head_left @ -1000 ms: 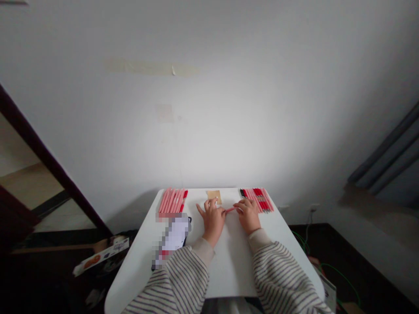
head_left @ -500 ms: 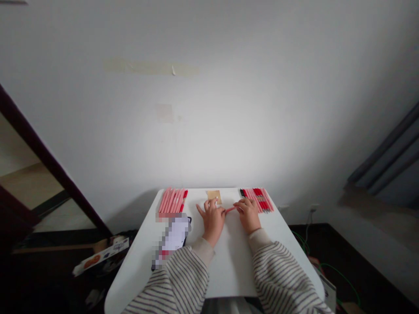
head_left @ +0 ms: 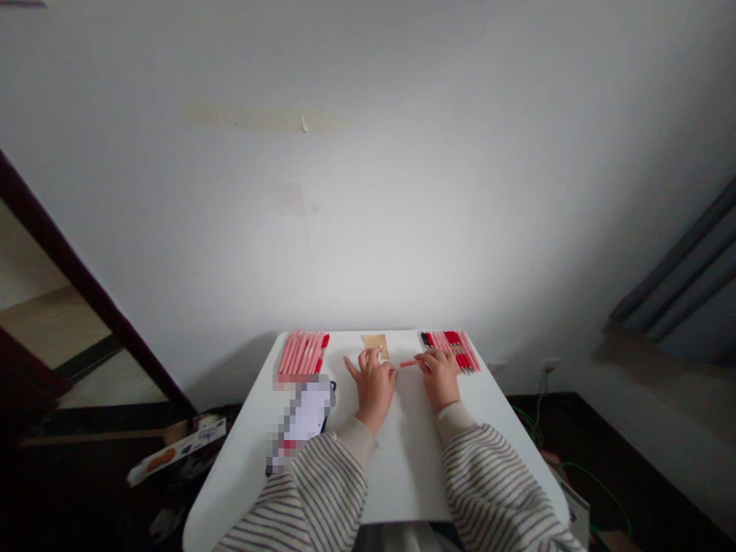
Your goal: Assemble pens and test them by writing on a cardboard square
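Note:
My right hand (head_left: 441, 379) pinches a slim pink pen (head_left: 408, 363), which points left toward my other hand. A small gap separates the pen's end from the fingers of my left hand (head_left: 375, 389). That hand has thumb and finger pressed together; whatever lies between them is too small to make out. Beyond the left fingers lies a tan square of paper (head_left: 376, 342). Close to the right hand is a row of pink and red pens (head_left: 470, 353) with a black end at its left. Another row of pink pens (head_left: 302, 351) lies at the left.
A blurred-out pouch or case (head_left: 307, 414) lies on the left side of the white table (head_left: 402, 483). The wall (head_left: 368, 253) rises right behind the table's far edge. Boxes and papers (head_left: 178, 452) are on the floor at left, green cables (head_left: 603, 483) at right.
The pink pen has come away from my left fingers, drawn slightly right and up by my right hand. My left hand has stayed nearly in place.

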A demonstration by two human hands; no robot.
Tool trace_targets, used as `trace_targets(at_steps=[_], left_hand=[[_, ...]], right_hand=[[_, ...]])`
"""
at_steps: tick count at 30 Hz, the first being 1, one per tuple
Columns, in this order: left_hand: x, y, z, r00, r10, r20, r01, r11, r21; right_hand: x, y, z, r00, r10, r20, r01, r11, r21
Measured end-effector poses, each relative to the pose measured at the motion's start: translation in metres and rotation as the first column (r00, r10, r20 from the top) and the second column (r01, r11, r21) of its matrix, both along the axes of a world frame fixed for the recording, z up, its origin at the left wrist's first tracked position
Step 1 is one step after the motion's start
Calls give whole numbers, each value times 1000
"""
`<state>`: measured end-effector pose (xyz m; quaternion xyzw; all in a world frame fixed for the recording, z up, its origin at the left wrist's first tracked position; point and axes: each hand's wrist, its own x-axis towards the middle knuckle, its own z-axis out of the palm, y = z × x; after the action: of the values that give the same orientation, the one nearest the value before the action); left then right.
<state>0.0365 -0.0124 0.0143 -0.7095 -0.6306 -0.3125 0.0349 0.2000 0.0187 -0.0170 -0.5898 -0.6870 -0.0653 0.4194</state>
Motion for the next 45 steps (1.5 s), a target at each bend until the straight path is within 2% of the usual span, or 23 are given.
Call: trace_targets(at_steps=[20, 29, 37, 45], left_hand=[[-1, 2, -2, 999, -6, -41, 6, 1000, 15], [-1, 2, -4, 1000, -1, -18, 2, 999, 36], [-6, -1, -2, 1000, 6, 14, -7, 999, 54], [-13, 0, -3, 997, 75, 34, -77, 996, 50]], right_hand=[[-3, -6, 7, 998, -70, 9, 71, 987, -143], [-9, -17, 21, 989, -112, 93, 134, 954, -268], [-7, -16, 21, 980, -148, 133, 185, 928, -324], [-7, -17, 17, 980, -96, 176, 144, 947, -286]])
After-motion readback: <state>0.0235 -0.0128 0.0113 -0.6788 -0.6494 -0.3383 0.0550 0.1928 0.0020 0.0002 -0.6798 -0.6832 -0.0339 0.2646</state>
